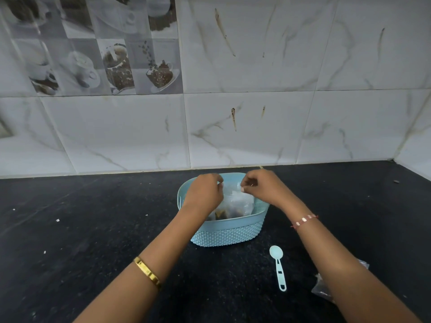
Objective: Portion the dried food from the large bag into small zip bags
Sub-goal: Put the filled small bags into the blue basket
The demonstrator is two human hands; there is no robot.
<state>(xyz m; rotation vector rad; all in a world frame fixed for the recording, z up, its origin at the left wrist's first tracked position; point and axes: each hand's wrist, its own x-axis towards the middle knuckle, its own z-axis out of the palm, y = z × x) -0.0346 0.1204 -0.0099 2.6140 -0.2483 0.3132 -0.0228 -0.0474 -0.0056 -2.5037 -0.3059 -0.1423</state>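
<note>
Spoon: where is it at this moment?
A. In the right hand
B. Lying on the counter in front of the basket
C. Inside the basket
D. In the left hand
B: the spoon lies free on the counter, nearer the camera than the basket, while the left hand and right hand both pinch the top of the bag in the basket.

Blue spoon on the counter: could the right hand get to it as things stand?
Probably yes. The spoon lies bare on the counter, beside the right forearm, with nothing over it. But the right hand is pinching the clear bag in the basket, so it must let go first.
</note>
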